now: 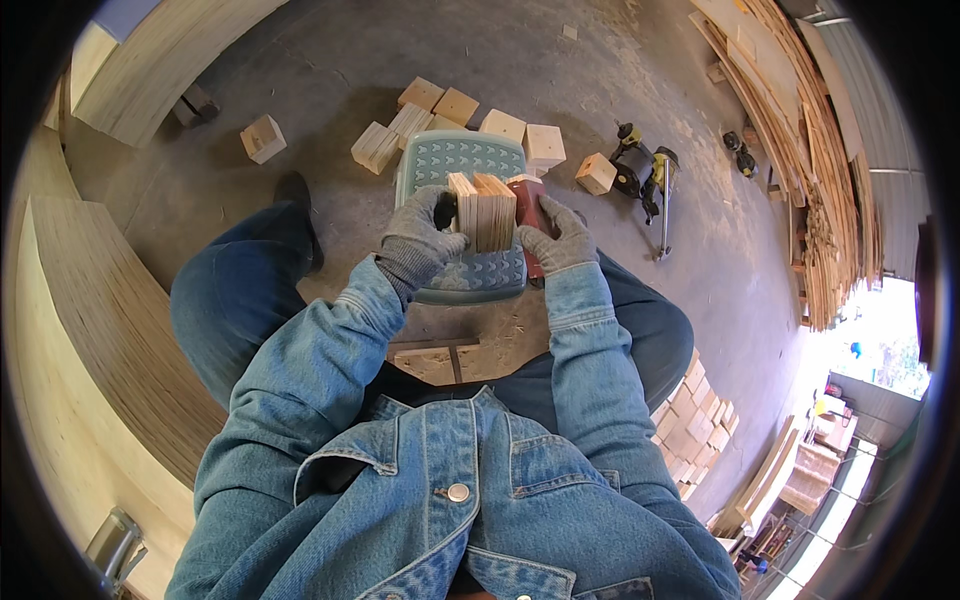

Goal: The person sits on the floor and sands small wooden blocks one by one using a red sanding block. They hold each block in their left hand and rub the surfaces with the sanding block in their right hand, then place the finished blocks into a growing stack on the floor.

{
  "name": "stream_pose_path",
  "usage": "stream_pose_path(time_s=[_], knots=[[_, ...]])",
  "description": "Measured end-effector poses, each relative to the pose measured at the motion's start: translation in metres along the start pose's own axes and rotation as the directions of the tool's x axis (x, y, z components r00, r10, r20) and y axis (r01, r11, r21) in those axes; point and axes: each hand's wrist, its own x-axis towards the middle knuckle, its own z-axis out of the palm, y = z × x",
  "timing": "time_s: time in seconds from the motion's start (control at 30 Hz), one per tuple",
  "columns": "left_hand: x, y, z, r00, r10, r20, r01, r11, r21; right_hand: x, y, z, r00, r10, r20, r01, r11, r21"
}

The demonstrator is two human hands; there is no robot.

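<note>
Both my hands wear grey gloves and are held above a grey-green plastic stool [465, 275] with a textured top. Between them stand several layered plywood blocks [492, 222], edges up, side by side. My left hand [425, 228] is closed around the left end of these blocks. On their right end is a block with a reddish-brown face [530, 212], and my right hand [563, 238] is closed on it, thumb toward me. The fingers behind the blocks are partly hidden.
Beyond the stool lies a loose pile of plywood blocks [458, 106]; another block [263, 139] sits apart at left. Yellow-and-black power tools [645, 175] lie on the floor at right. Large curved-looking plywood panels [110, 320] flank my left. Stacked blocks [693, 425] stand by my right knee.
</note>
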Motion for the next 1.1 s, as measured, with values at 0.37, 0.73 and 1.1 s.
stream_pose_path(time_s=[0.37, 0.73, 1.1], knots=[[-0.001, 0.002, 0.000, 0.999, -0.010, -0.038, 0.012, 0.999, 0.050, 0.003, 0.014, 0.007, 0.998, 0.050, 0.045, -0.057, 0.984, 0.168], [0.001, -0.004, 0.003, 1.000, -0.024, -0.014, 0.022, 0.996, -0.082, 0.000, 0.012, 0.004, 0.997, 0.057, 0.061, -0.064, 0.990, 0.127], [-0.001, 0.010, 0.001, 1.000, -0.017, -0.020, 0.016, 1.000, -0.015, 0.000, 0.008, 0.005, 0.987, 0.129, 0.097, -0.147, 0.967, 0.207]])
